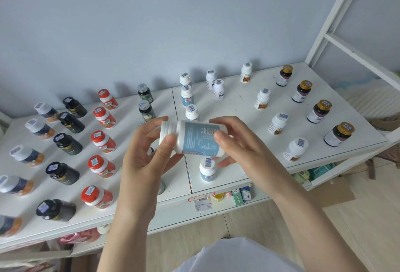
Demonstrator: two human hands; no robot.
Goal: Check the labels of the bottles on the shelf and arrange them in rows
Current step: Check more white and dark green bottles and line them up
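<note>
The grip is double: the left hand [147,154] curls thumb and fingers round the cap end of a white bottle with a pale blue label [192,138], and the right hand [236,141] pinches the base end, thumb in front and fingers behind, so both are clamped on the one bottle. It lies on its side in the air, cap to the left, above the front middle of the white shelf [238,102], with the printed panel and barcode turned up towards the camera. Holding it by the ends leaves most of the label uncovered, which suits reading, so I judge the step in hand to be the label check. Just beyond the hands stand its likely fellows, a column of blue-labelled white bottles [187,95] running back to the wall, and a single blue-labelled bottle [207,168] stands near the front edge; the gap between them looks like where this one belongs. Further out the sorting reads as well along. Red-capped bottles [104,141], dark bottles [68,143] and orange-labelled bottles [27,155] each form a column on the left, while brown-labelled white bottles [278,123] and gold-capped bottles [320,111] do likewise on the right. Two pale-labelled white bottles [218,88] near the back form only a short pair.
</note>
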